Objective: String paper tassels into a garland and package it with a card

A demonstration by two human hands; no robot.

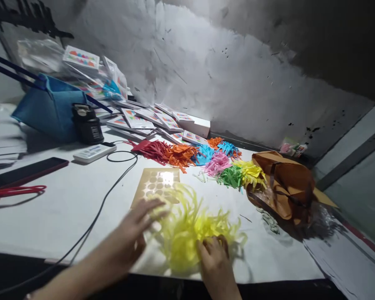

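Observation:
A bunch of yellow paper fringe [190, 233], blurred by motion, lies spread near the front of the table. My right hand [215, 254] has its fingers curled into the right part of this fringe and grips it. At the fringe's left edge is my left hand [139, 229], its fingers stretched out and apart, with loose yellow strips by the fingertips. Just behind, partly covered by the strips and my left hand, a tan sheet of round clear stickers [154, 183] lies flat.
Red fringe [153, 151], pink fringe [217, 163] and other coloured bunches lie farther back. Flat boxes [137, 119] are piled behind them. A brown bag [281, 187] sits right. Left are a black cable [104, 200], white power bank [93, 153], dark bottle [86, 125] and phone [28, 171].

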